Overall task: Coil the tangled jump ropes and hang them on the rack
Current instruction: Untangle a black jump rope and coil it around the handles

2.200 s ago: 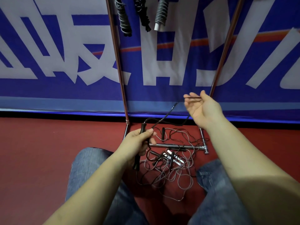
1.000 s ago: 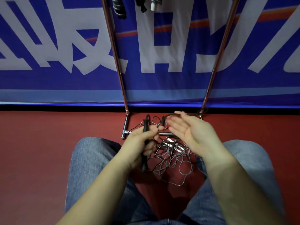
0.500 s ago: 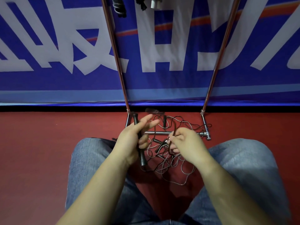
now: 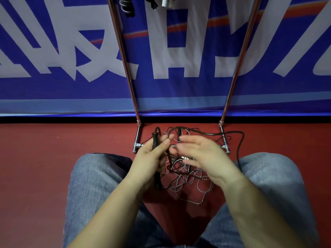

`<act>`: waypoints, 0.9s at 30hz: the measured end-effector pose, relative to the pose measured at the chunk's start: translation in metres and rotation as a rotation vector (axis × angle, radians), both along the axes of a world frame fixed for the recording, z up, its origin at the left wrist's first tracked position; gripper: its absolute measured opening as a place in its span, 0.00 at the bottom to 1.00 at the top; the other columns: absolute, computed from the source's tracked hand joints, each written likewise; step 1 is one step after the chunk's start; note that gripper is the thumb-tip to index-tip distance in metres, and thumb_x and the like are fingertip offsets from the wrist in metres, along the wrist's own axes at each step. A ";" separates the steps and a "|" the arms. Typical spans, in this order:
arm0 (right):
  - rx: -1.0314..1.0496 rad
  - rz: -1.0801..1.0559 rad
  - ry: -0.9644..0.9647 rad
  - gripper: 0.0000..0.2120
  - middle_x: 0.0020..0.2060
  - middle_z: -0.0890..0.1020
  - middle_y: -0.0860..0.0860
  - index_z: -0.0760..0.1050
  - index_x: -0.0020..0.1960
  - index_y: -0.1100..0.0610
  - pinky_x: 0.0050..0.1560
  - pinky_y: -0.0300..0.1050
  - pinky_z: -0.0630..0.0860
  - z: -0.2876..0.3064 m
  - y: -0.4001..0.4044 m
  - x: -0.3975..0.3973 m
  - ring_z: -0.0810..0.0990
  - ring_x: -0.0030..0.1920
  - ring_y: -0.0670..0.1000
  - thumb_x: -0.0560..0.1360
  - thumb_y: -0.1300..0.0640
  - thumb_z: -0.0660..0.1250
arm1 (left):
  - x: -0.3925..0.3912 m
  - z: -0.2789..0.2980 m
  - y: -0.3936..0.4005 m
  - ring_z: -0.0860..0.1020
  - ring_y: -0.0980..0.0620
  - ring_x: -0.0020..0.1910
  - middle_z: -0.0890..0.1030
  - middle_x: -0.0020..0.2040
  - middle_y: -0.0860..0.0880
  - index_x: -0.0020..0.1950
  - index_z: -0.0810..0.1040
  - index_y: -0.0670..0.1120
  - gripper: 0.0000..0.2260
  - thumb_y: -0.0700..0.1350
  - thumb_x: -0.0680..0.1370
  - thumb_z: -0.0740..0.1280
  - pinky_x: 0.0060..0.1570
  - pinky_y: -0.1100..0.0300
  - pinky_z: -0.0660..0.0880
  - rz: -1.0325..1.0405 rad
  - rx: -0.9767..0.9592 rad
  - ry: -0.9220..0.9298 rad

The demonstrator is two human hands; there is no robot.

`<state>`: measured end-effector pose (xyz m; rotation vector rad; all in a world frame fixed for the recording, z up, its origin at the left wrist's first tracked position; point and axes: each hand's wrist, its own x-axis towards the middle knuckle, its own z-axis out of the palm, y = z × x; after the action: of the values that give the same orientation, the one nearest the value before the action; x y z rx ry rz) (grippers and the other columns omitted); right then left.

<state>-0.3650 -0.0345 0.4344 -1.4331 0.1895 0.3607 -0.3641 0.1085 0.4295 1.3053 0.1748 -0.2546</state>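
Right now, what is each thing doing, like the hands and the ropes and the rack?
Left hand: grips a black rope handle, held upright.
Right hand: fingers straight, blurred; whether it touches the cord is unclear.
Black cord: loops loosely out to the right.
Rope pile: tangled on the red floor.
Rack: standing; coiled ropes hang at top.

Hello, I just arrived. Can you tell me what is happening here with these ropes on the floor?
A person sits on the red floor in front of a metal rack. The left hand grips a black jump rope handle upright. The right hand, fingers straight, is beside it above a tangled pile of ropes. A few coiled ropes already hang at the top of the rack; the pile is not yet sorted.
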 end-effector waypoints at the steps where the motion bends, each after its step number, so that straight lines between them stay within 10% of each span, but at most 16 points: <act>1: -0.108 0.104 -0.027 0.14 0.50 0.82 0.52 0.74 0.57 0.55 0.50 0.39 0.77 -0.003 0.003 -0.002 0.81 0.50 0.46 0.73 0.62 0.69 | 0.002 0.002 0.001 0.61 0.59 0.20 0.73 0.30 0.51 0.52 0.79 0.48 0.08 0.40 0.79 0.62 0.20 0.68 0.55 0.026 -0.034 0.004; 7: -0.484 0.221 -0.161 0.10 0.37 0.80 0.46 0.75 0.42 0.48 0.51 0.42 0.75 -0.021 0.020 -0.005 0.79 0.40 0.45 0.71 0.62 0.72 | 0.012 0.018 0.004 0.61 0.61 0.18 0.75 0.28 0.54 0.52 0.77 0.46 0.08 0.42 0.80 0.59 0.16 0.71 0.55 0.084 -0.306 0.088; 14: -0.540 0.178 -0.233 0.07 0.35 0.79 0.44 0.75 0.49 0.46 0.43 0.43 0.73 -0.029 0.032 -0.003 0.75 0.35 0.43 0.71 0.53 0.69 | 0.014 0.031 0.006 0.64 0.60 0.17 0.77 0.30 0.54 0.47 0.79 0.46 0.08 0.45 0.71 0.63 0.15 0.72 0.58 0.024 -0.690 0.238; 21: -0.936 0.067 -0.368 0.12 0.38 0.77 0.51 0.78 0.42 0.55 0.42 0.44 0.72 -0.029 0.016 0.001 0.77 0.41 0.52 0.77 0.49 0.62 | 0.019 0.030 0.015 0.64 0.61 0.18 0.83 0.37 0.52 0.48 0.77 0.47 0.08 0.45 0.77 0.59 0.16 0.73 0.57 0.058 -0.639 0.225; 27: -0.115 -0.202 -0.072 0.14 0.35 0.81 0.54 0.74 0.43 0.59 0.33 0.39 0.77 -0.011 0.017 0.008 0.80 0.28 0.46 0.82 0.58 0.54 | 0.015 0.009 0.011 0.63 0.60 0.20 0.83 0.44 0.50 0.54 0.78 0.47 0.08 0.39 0.77 0.63 0.19 0.70 0.58 -0.016 -0.047 0.102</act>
<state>-0.3575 -0.0176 0.4234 -1.5222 0.2982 0.1339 -0.3491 0.1196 0.4387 1.2479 0.2433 -0.3376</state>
